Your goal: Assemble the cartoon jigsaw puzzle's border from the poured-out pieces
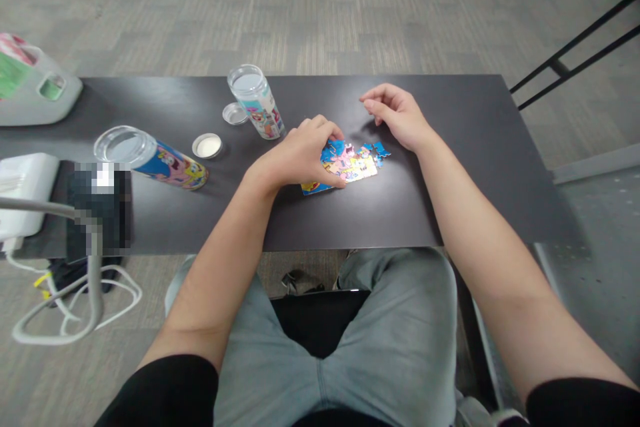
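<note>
A partly joined jigsaw puzzle with a blue, pink and yellow cartoon picture lies on the dark table. My left hand spans its left part, thumb along the near edge and fingers at the far edge, holding it and hiding some of it. At the puzzle's right end, a few blue pieces stick out unevenly. My right hand hovers beyond and to the right of these, fingers curled and thumb close against the index finger. Whatever may be between those fingertips is hidden.
Left of my hands stands a clear cartoon-printed canister, with another canister nearer me. Two round lids lie between them. At the far left are a white carrier, a white box and a pale cable.
</note>
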